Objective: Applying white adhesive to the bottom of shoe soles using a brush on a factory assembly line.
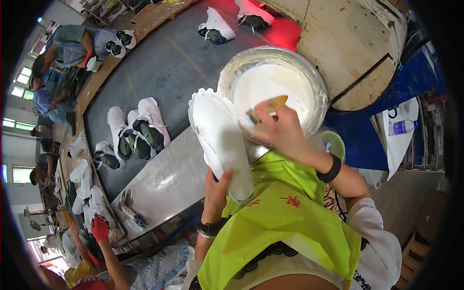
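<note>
My left hand (216,192) grips a white shoe (217,133) near its heel, with the pale underside turned up and the toe pointing away from me. Over a round basin (320,89) of white paste (270,79), my right hand (285,129) is closed round a brush (277,103) with a yellowish-brown handle. The brush's bristle end is blurred, so I cannot tell whether it touches the paste. The shoe's right edge overlaps the left side of the basin.
Several white shoes (147,118) with dark linings stand on a dark conveyor belt (179,63). A metal ledge (164,181) carries another brush (133,216). Co-workers sit along the left side; one red-gloved hand (100,228) reaches to white shoe parts. A purple-labelled bottle (404,127) lies right.
</note>
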Available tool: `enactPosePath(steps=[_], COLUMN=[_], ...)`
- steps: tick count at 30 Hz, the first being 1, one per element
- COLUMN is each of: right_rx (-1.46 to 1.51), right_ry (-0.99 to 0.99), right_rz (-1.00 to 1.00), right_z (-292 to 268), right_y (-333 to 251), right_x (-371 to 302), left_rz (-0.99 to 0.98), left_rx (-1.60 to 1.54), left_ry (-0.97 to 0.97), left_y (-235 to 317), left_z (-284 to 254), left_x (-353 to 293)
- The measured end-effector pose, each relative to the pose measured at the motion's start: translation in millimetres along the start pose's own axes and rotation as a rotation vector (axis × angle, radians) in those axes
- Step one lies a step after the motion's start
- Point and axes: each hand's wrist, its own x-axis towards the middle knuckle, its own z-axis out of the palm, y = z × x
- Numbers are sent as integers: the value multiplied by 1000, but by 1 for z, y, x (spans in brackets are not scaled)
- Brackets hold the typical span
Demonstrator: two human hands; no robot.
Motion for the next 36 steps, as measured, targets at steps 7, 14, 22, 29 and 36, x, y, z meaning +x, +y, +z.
enactPosePath(steps=[7, 14, 22, 29, 36], right_rx=[75, 215, 156, 93, 3], right_ry=[-10, -86, -250, -184, -164], right_rz=[-261, -50, -27, -235, -506], right_z=[38, 52, 46, 42, 31], right_y=[-25, -33, -48, -33, 0], right_x=[26, 14, -14, 29, -37], left_rz=[45, 168, 271, 63, 39], left_rx=[229, 375, 354, 172, 105], left_ry=[48, 121, 185, 106, 130], left_y=[-6, -17, -20, -13, 7], left_z=[0, -7, -15, -16, -14], left_x=[-4, -4, -5, -29, -22])
